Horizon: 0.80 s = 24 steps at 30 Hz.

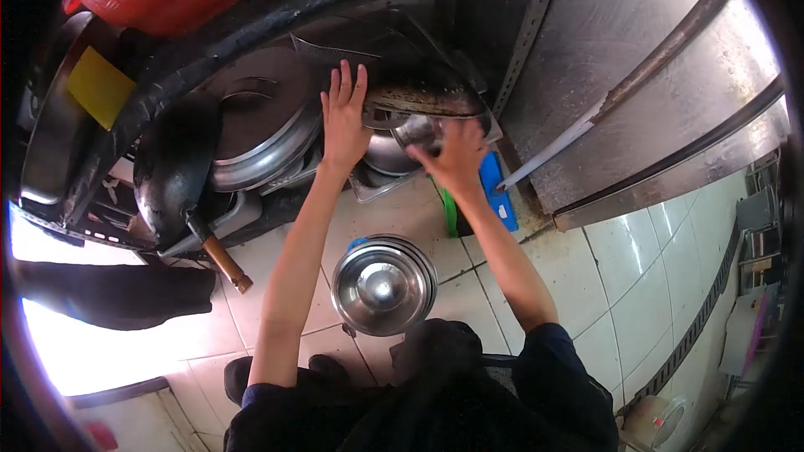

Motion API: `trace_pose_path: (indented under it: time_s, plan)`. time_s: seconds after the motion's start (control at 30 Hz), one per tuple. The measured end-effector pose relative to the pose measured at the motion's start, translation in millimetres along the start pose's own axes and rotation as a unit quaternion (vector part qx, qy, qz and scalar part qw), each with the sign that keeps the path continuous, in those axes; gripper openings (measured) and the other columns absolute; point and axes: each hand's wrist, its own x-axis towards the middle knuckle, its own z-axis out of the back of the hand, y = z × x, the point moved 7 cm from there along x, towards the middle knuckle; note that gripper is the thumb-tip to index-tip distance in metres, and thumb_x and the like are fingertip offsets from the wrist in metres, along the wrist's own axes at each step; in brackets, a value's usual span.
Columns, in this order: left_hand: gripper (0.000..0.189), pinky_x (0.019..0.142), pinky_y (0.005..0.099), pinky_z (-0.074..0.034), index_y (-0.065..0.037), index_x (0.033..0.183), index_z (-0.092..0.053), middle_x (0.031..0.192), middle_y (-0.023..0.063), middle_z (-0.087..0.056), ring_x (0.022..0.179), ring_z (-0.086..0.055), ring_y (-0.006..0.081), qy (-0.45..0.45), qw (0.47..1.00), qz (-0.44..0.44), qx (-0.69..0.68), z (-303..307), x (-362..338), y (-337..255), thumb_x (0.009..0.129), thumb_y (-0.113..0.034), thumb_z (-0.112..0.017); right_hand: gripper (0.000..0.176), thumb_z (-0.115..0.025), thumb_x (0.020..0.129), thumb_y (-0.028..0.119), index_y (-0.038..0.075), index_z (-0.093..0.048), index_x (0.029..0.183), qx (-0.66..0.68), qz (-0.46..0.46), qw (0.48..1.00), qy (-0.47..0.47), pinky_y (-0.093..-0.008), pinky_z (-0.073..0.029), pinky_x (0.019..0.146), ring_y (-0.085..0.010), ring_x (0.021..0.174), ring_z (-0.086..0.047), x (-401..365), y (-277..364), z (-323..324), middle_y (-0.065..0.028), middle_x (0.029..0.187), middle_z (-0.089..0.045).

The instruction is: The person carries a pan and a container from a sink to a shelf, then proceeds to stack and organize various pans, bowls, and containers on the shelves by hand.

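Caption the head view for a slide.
Left hand and right hand beside a blackened pan among stored cookware, with nested steel bowls on the tiled floor.

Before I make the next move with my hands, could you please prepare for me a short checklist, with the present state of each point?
1. Left hand free: ok; its fingers are extended and no object shows in it.
2. Right hand free: cannot tell; its fingers are blurred near a shiny steel bowl.
3. Nested steel bowls upright: ok; they stand mouth up on the floor tiles.
4. Blackened pan firmly supported: cannot tell; what it rests on is hidden.
5. Wooden handle out of the way: not ok; it sticks out from the cookware, at the left.
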Motion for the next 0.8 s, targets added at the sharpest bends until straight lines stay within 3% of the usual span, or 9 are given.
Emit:
trace_pose_path:
  time_s: [0.1,0.13,0.27,0.33,0.43,0.5,0.57,0.6,0.8]
  plan:
    - [0.075,0.099,0.0519,-0.021,-0.022,0.132,-0.029,0.140,0.0119,-0.016,0.127,-0.019,0.0333,0.046,0.993,-0.109,-0.003,5,0,-34,0.066,-0.003,-0.060,0.083,-0.061,0.062,0.058,0.004,-0.039,0.120,-0.046,0.038,0.997,-0.039,-0.0569,-0.024,0.090,-0.0413,0.114,-0.032,2,13,-49,-0.0245,0.123,-0.035]
    - [0.074,0.099,0.0517,-0.022,-0.026,0.132,-0.029,0.140,0.0102,-0.017,0.128,-0.020,0.0292,0.083,0.983,-0.154,0.053,-4,-3,-41,0.068,-0.010,-0.062,0.083,-0.065,0.061,0.051,0.001,-0.036,0.122,0.027,0.121,0.987,-0.099,-0.0597,-0.022,0.090,-0.0438,0.111,-0.032,8,21,-41,-0.0235,0.122,-0.035]
    - [0.062,0.099,0.0519,-0.023,-0.027,0.131,-0.030,0.139,0.0052,-0.021,0.128,-0.021,0.0244,0.088,0.967,-0.177,0.159,-12,9,-49,0.076,-0.020,-0.057,0.079,-0.066,0.062,0.041,-0.001,-0.036,0.121,-0.075,0.174,0.981,-0.042,-0.0601,-0.025,0.089,-0.0436,0.111,-0.032,11,42,-31,-0.0233,0.123,-0.033]
    - [0.060,0.099,0.0514,-0.023,-0.027,0.130,-0.031,0.139,0.0041,-0.022,0.127,-0.022,0.0236,0.077,0.966,-0.188,0.162,-9,26,-54,0.076,-0.021,-0.057,0.061,-0.062,0.068,0.026,0.003,-0.040,0.120,-0.133,0.118,0.984,-0.031,-0.0590,-0.028,0.088,-0.0432,0.111,-0.033,19,34,-32,-0.0213,0.123,-0.034]
    - [0.057,0.099,0.0506,-0.023,-0.026,0.128,-0.035,0.138,0.0014,-0.025,0.126,-0.024,0.0216,0.047,0.960,-0.217,0.170,-5,47,-62,0.075,-0.025,-0.057,0.045,-0.055,0.074,0.015,0.005,-0.043,0.117,-0.183,0.184,0.958,-0.118,-0.0571,-0.030,0.087,-0.0443,0.109,-0.034,30,42,-16,-0.0190,0.123,-0.034]
    - [0.060,0.100,0.0516,-0.023,-0.026,0.129,-0.033,0.139,0.0018,-0.023,0.127,-0.022,0.0223,0.076,0.947,-0.241,0.200,-10,54,-67,0.074,-0.024,-0.058,0.039,-0.049,0.077,0.008,0.004,-0.044,0.115,-0.140,0.234,0.948,-0.166,-0.0558,-0.030,0.088,-0.0379,0.112,-0.036,40,45,-3,-0.0141,0.123,-0.037]
    - [0.056,0.098,0.0545,-0.024,-0.027,0.128,-0.034,0.139,0.0021,-0.021,0.127,-0.022,0.0236,0.086,0.941,-0.239,0.224,-13,62,-65,0.076,-0.028,-0.055,0.039,-0.047,0.079,0.013,0.006,-0.045,0.117,-0.077,0.355,0.923,-0.131,-0.0570,-0.033,0.082,-0.0258,0.110,-0.041,39,52,-7,-0.0091,0.118,-0.042]
    - [0.052,0.097,0.0564,-0.024,-0.029,0.127,-0.037,0.139,0.0010,-0.022,0.127,-0.023,0.0233,0.081,0.943,-0.233,0.222,-16,66,-61,0.077,-0.031,-0.053,0.039,-0.046,0.079,0.014,0.007,-0.046,0.117,-0.101,0.364,0.920,-0.103,-0.0545,-0.031,0.089,-0.0159,0.114,-0.039,36,62,0,-0.0033,0.120,-0.043]
    - [0.050,0.095,0.0610,-0.024,-0.039,0.128,-0.030,0.142,0.0051,-0.011,0.128,-0.018,0.0295,0.146,0.958,-0.196,0.150,-13,71,-46,0.081,-0.035,-0.049,0.041,-0.049,0.077,0.014,0.009,-0.048,0.117,-0.094,0.511,0.853,-0.059,-0.0481,-0.020,0.102,-0.0186,0.122,-0.033,-25,83,47,-0.0010,0.125,-0.041]
